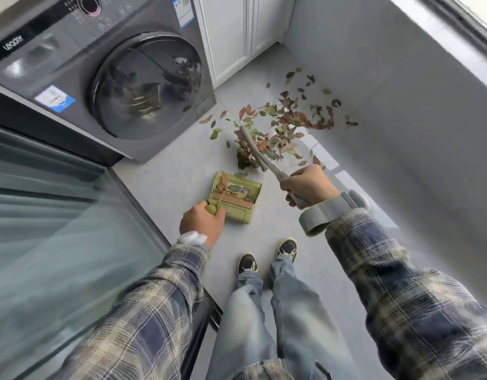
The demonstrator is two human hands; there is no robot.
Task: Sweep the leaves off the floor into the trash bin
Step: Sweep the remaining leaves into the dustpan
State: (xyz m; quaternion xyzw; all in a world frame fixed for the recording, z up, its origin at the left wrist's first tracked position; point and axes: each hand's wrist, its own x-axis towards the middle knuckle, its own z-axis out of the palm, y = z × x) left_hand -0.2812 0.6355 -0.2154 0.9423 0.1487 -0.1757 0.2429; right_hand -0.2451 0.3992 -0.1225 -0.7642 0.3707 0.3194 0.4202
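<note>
The leaves (280, 127) lay strewn on the floor (176, 182) ahead, just beyond the open mouth of the dustpan (238, 215) and off to its right, nearer the right hand (309, 186); that hand clenched the broom (254, 149), its shaft slanting forward-left into the pile; the left hand (202, 222) gripped the dustpan's handle; a few leaves sat inside.

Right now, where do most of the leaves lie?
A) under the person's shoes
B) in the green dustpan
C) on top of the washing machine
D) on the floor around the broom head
D: only a few sit in the dustpan that the left hand grips; the bulk of the leaves is spread on the floor around the head of the broom.
</note>
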